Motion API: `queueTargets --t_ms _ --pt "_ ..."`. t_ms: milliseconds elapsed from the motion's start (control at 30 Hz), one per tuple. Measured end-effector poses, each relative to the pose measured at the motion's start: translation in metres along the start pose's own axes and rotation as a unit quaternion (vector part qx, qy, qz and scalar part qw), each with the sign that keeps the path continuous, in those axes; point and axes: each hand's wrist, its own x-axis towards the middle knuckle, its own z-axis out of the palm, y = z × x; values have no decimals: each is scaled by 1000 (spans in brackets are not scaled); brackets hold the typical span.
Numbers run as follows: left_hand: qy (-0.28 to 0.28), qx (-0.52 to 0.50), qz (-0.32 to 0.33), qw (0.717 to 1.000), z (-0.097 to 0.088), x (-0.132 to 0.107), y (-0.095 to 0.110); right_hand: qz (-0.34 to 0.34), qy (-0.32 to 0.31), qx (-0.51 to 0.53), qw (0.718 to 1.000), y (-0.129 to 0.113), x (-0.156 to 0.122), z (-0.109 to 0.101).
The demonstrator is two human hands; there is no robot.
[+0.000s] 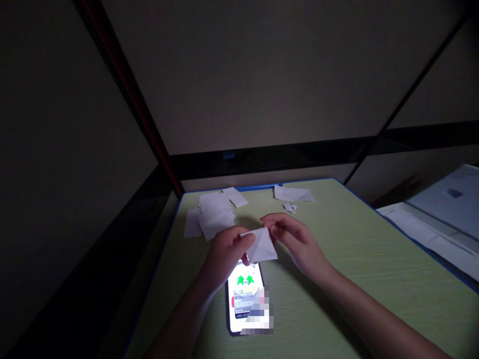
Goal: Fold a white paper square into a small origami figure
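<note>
- From where I stand, the paper [265, 249], small, white and creased, is up above the table [359, 259], between the two hands.
- The left hand [226, 252] pinches it by its left side: the thumb lies flat over the top face, the other fingers are tucked underneath.
- The right hand [299, 244] is at the upper right corner, fingers bent, the index reaching past the paper's far edge. I can't tell whether those fingertips grip that corner or only sit against it, since the paper hides part of them.
- Just below the paper lies the phone [240, 321], its screen lit, with green shapes near the top. The left hand and the paper block my sight of its upper end; its lower right part is blurred into squares.
- Beyond the left hand is a pile [216, 217] of white sheets, overlapping and uneven, well apart from the paper.
- Past the right hand sits a small folded scrap [290, 208], and behind it, near the table's far edge, a longer strip [295, 193].
</note>
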Motion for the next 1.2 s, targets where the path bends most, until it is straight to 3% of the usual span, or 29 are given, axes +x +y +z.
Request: queueTargets --t_ms 167,367,900,1200 --pt "40 13 17 999 1 3 -4 85 -63 35 994 3 2 2" --pt "-32 -10 -17 999 2 0 0 97 -21 39 994 8 4 0" --pt "-14 -12 -24 1000 2 2 -1 108 -37 69 991 13 5 -3" --pt "-40 -4 -10 999 3 3 -4 115 -51 40 991 11 4 -2"
